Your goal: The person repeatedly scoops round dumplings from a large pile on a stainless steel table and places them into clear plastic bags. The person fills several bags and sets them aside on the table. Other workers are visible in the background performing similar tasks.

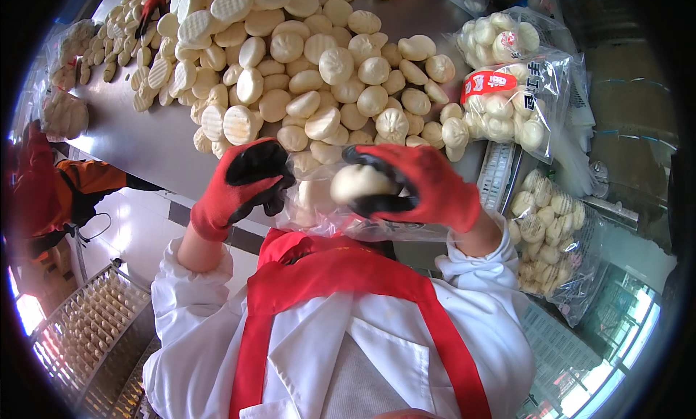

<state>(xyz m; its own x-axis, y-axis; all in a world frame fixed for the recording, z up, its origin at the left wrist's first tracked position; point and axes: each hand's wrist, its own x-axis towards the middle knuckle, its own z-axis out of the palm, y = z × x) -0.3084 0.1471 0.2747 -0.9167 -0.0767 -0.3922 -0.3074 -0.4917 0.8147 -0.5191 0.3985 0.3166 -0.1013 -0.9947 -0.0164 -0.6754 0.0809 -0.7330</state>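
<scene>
My right hand, in a red glove with black palm coating, grips a pale steamed bun between thumb and fingers. Under and beside that bun is a clear plastic bag with at least one bun inside, close against my apron. My left hand, gloved alike, is curled at the bag's left edge; whether its fingers pinch the film cannot be told. Just beyond both hands rises a large heap of buns, some pleated side up, others showing ridged flat bottoms.
The heap lies on a metal table. At right sit filled bun bags, a white plastic basket and another filled bag. A co-worker's gloved hand reaches in at upper left. A bun rack stands lower left.
</scene>
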